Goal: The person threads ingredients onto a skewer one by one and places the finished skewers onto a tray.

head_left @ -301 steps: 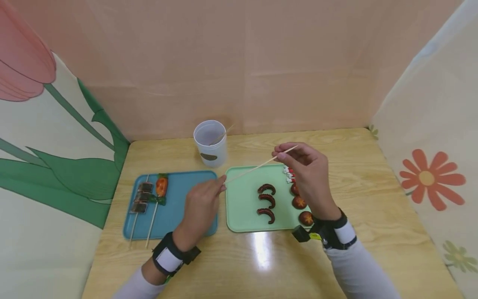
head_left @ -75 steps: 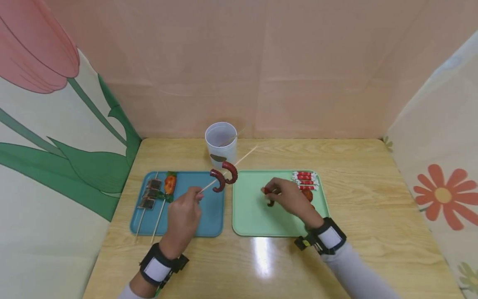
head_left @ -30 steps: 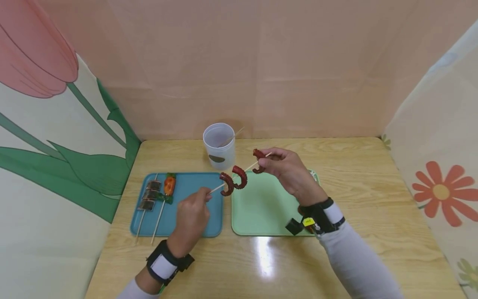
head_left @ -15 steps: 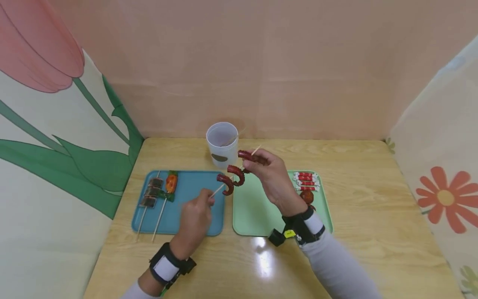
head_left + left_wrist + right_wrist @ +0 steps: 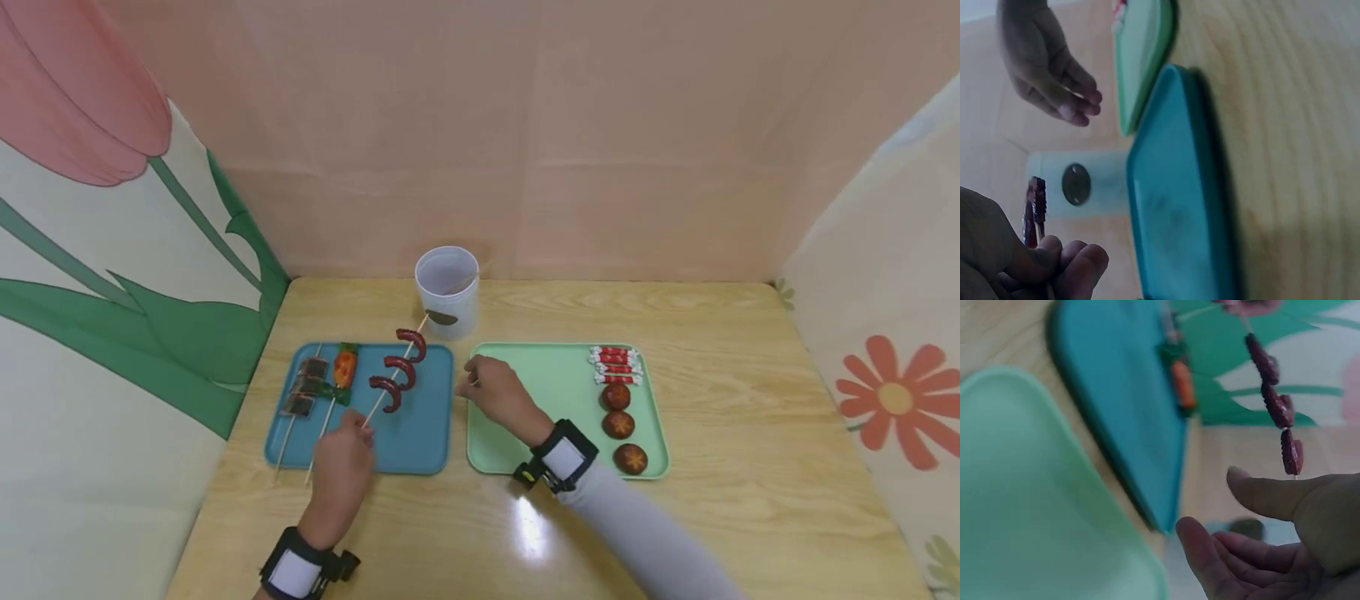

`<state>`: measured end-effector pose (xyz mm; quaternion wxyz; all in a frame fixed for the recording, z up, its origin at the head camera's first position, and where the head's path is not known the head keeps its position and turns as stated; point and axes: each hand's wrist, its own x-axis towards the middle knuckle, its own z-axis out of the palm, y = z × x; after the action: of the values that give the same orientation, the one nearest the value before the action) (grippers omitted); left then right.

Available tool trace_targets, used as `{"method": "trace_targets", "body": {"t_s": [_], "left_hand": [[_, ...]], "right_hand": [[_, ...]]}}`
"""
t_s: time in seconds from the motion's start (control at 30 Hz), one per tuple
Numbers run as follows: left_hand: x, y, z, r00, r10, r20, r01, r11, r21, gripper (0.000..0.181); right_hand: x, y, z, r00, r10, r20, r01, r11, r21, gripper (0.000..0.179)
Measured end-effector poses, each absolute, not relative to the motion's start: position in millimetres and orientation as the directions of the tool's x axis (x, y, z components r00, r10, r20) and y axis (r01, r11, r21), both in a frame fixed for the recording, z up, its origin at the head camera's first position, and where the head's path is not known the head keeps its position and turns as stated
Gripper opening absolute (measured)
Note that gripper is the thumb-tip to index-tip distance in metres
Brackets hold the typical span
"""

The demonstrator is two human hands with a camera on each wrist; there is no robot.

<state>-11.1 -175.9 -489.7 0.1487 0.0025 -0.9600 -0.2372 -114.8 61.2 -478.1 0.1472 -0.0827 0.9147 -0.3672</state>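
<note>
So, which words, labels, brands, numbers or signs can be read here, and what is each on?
None can be read.
Yellow mark on right wrist camera: too small.
Cup: dark oval, no visible lettering.
Red rolls: any print too small.

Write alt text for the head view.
A left hand holds a skewer with three curved red pieces over a blue tray bearing two others; the right hand hovers by a green tray of red sticks and brown caps, a white cup behind.
</note>
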Motion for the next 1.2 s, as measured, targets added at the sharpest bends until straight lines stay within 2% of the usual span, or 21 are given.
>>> {"method": "trace_targets", "body": {"t_s": [0.2, 0.37, 0.43, 0.8, 1.2], "left_hand": [[-17.8, -188.3, -512.9, -0.962, -0.146, 0.231, -0.031, 0.9, 0.435, 0.011], [-24.6, -193.9, -527.9, -0.973, -0.164, 0.159, -0.08, 0.898, 0.432, 0.011], [-26.9, -196.2, -531.0, -0.976, -0.164, 0.14, -0.089, 0.898, 0.432, 0.01], [-29.5, -205.0, -532.0, -0.975, -0.154, 0.159, -0.078, 0.911, 0.406, 0.013], [-30.9, -204.9, -528.9, -0.984, -0.177, -0.012, -0.173, 0.946, 0.273, 0.024]], "right_hand": [[-123.8, 28.5, -508.8, -0.941, -0.189, -0.281, 0.006, 0.821, -0.571, 0.044], [-124.7, 18.4, -520.9, -0.959, -0.153, -0.238, -0.018, 0.874, -0.486, 0.022], [-125.8, 18.3, -522.2, -0.967, -0.144, -0.212, -0.026, 0.88, -0.475, 0.02], [-133.3, 16.9, -522.1, -0.97, -0.143, -0.196, -0.007, 0.825, -0.564, 0.009], [-135.4, 8.5, -522.4, -0.963, -0.142, -0.229, 0.035, 0.778, -0.627, 0.012]]}}
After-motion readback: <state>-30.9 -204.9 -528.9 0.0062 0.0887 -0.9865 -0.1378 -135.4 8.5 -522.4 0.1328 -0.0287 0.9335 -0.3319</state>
